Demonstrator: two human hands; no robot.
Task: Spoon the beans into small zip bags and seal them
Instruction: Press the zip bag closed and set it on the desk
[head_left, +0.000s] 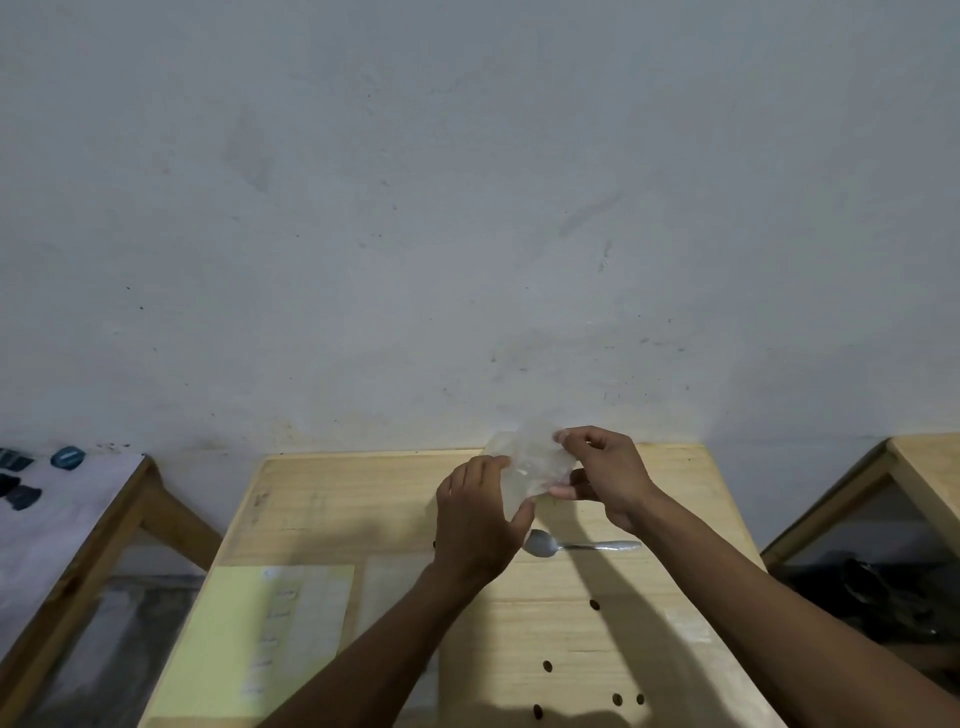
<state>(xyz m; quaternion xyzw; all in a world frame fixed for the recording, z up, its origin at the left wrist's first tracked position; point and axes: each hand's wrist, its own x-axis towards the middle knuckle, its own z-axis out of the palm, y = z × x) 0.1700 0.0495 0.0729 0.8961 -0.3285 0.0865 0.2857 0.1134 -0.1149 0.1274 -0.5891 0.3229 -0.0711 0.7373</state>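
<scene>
A small clear zip bag (530, 460) is held up above the far part of the wooden table (363, 499). My left hand (475, 519) grips its left and lower edge. My right hand (605, 475) pinches its right edge between thumb and fingers. A metal spoon (566, 544) lies flat on the table just below both hands, bowl to the left. Several dark beans (595, 604) lie loose on the table's near right part. I cannot tell whether the bag holds any beans.
A yellow sheet of paper (244, 639) lies on the table's near left. A second table (62, 519) with a white cover and blue and dark objects (67, 457) stands at the left. Another wooden table (924, 467) stands at the right, with a grey wall behind.
</scene>
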